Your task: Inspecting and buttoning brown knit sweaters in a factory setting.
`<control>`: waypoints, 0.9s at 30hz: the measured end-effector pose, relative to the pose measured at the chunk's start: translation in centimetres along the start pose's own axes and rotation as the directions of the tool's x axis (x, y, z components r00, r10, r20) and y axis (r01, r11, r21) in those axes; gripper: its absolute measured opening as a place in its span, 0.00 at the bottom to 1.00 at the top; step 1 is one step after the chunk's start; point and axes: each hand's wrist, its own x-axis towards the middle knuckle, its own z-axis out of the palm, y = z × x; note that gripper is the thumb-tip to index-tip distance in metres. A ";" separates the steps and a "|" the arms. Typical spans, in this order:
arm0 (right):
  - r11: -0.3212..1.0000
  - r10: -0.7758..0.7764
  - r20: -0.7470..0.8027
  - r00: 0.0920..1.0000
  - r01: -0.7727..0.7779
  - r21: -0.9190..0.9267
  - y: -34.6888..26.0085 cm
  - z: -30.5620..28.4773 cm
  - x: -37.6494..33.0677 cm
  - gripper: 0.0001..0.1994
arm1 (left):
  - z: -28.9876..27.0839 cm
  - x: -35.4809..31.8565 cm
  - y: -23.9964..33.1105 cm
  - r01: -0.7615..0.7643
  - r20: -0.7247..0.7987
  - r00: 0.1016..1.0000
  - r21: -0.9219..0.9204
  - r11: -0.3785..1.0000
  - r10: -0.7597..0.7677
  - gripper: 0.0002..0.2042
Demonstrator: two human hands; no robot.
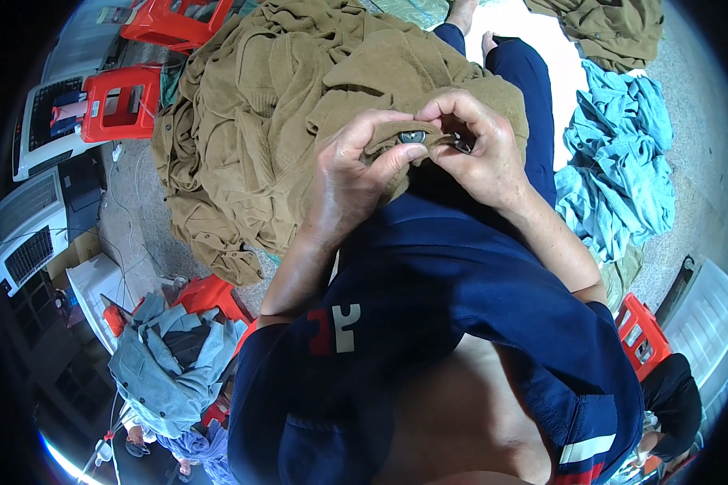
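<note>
A brown knit garment lies across my lap, and one edge of it is raised between my hands. My left hand pinches this edge between thumb and fingers, beside a dark, shiny button. From the other side, my right hand has its thumb and forefinger closed on the same edge, close to the button. Within the curl of the right fingers sits a small, shiny metal thing, whose kind I cannot make out. The fingers hide part of the cloth.
A big heap of brown garments spreads ahead and left. Light blue knitwear lies at the right. Red plastic stools and white machines line the left side. Grey-blue clothes cover another stool. Other people show behind.
</note>
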 end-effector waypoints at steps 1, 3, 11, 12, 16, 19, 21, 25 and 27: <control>0.998 0.054 0.031 0.998 -0.054 0.017 0.0 -0.1 0.0 0.14 | 0.0 -0.2 0.0 0.064 -0.011 0.998 -0.006 0.998 -0.064 0.15; 0.997 0.076 0.066 0.995 -0.077 0.023 -0.3 -0.5 0.2 0.13 | 0.3 -0.2 -0.8 0.008 -0.018 1.000 -0.036 0.999 -0.008 0.15; 0.978 0.021 0.117 0.993 -0.044 0.203 0.8 -0.9 0.3 0.09 | 0.4 -0.2 -1.7 -0.164 0.072 0.984 0.044 0.985 0.161 0.16; 0.977 0.017 0.108 0.994 -0.039 0.208 0.8 -0.8 0.2 0.09 | 0.4 -0.2 -2.2 -0.277 0.067 0.959 0.040 0.960 0.274 0.16; 0.987 -0.054 0.060 0.997 0.044 0.156 1.0 -0.8 -0.1 0.09 | 0.2 0.0 -2.3 -0.513 0.090 0.858 0.162 0.843 0.505 0.14; 0.978 -0.193 -0.058 0.980 0.197 0.075 1.1 -0.5 -0.1 0.09 | 0.1 0.0 -1.2 -0.549 0.107 0.834 0.265 0.793 0.542 0.13; 0.950 -0.311 -0.084 0.947 0.310 -0.035 0.5 -0.2 -0.1 0.10 | 0.6 0.2 -1.6 -0.564 0.068 0.817 0.296 0.771 0.572 0.14; 0.884 -0.459 -0.153 0.875 0.434 -0.174 0.6 0.3 -0.3 0.11 | 1.5 0.7 -2.1 -0.588 -0.041 0.769 0.347 0.731 0.638 0.11; 0.855 -0.506 -0.164 0.847 0.468 -0.221 1.0 0.2 -0.5 0.11 | 2.1 0.7 -1.7 -0.509 -0.107 0.845 0.145 0.848 0.525 0.10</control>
